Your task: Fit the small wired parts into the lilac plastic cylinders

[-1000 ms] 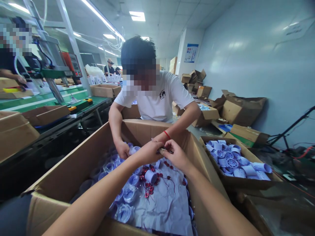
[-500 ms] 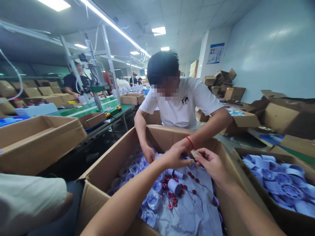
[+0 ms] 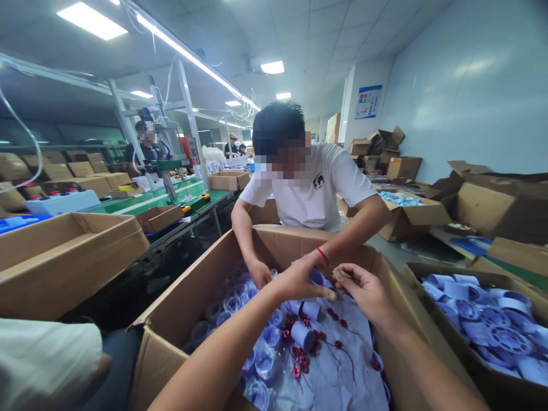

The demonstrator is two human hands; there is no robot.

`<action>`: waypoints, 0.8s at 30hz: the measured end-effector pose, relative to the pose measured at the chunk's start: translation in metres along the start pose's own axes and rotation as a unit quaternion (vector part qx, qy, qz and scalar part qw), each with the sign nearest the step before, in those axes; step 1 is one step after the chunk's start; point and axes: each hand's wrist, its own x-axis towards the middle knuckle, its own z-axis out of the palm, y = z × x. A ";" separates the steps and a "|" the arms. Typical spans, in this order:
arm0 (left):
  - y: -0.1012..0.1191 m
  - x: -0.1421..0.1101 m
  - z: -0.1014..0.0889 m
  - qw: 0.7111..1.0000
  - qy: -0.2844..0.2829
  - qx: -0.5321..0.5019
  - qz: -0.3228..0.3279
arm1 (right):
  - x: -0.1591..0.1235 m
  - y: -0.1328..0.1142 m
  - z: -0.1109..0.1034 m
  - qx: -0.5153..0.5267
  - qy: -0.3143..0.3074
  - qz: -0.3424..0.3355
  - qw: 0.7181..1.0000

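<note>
My left hand [image 3: 302, 281] reaches over the box with its thumb stretched out and apart from the fingers. A pale lilac plastic cup [image 3: 317, 277] shows just past it, not clearly gripped. My right hand [image 3: 368, 291] pinches a small tan piece [image 3: 341, 275], perhaps card or tape, between thumb and fingers. Below both hands, red coil-like parts with thin wires [image 3: 302, 359] lie on a crumpled pale sheet [image 3: 329, 382]. Among them rests another lilac cup [image 3: 302, 337]. Plastic-wrapped cups [image 3: 265, 362] fill the box's left side.
The large cardboard box [image 3: 188, 297] surrounds my hands. Across it, a co-worker in a white shirt [image 3: 312, 194] has both arms inside. A second box of lilac plastic parts [image 3: 492, 325] stands at right. An open carton [image 3: 72, 257] and a green conveyor line [image 3: 149, 202] are at left.
The view has tilted slightly upward. A lilac cup now shows between my left thumb and fingers. My right hand still pinches the tan piece, slightly turned.
</note>
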 end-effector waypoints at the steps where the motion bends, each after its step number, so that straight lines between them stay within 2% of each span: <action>1: -0.001 0.000 0.000 1.000 -0.006 -0.004 -0.002 | 0.000 0.000 -0.001 0.002 0.007 -0.002 1.000; 6: 0.001 0.000 -0.001 0.999 -0.011 -0.010 -0.032 | -0.004 -0.006 -0.002 -0.010 0.052 -0.049 0.997; 10: 0.008 -0.003 -0.002 0.998 -0.039 -0.038 -0.012 | -0.007 -0.009 0.000 -0.038 0.075 -0.105 0.991; 15: 0.008 -0.006 -0.002 0.990 -0.079 -0.112 0.036 | -0.005 0.000 0.000 -0.086 0.061 -0.127 0.986; 18: 0.002 -0.006 -0.001 0.980 -0.110 -0.161 0.037 | -0.004 0.006 -0.001 -0.101 0.046 -0.130 0.985; 21: -0.005 -0.005 -0.001 0.978 -0.089 -0.183 0.038 | -0.006 0.008 0.000 -0.122 0.025 -0.139 0.982; 24: -0.008 -0.004 -0.004 0.985 -0.085 -0.148 0.014 | -0.010 0.005 0.001 -0.154 -0.003 -0.146 0.977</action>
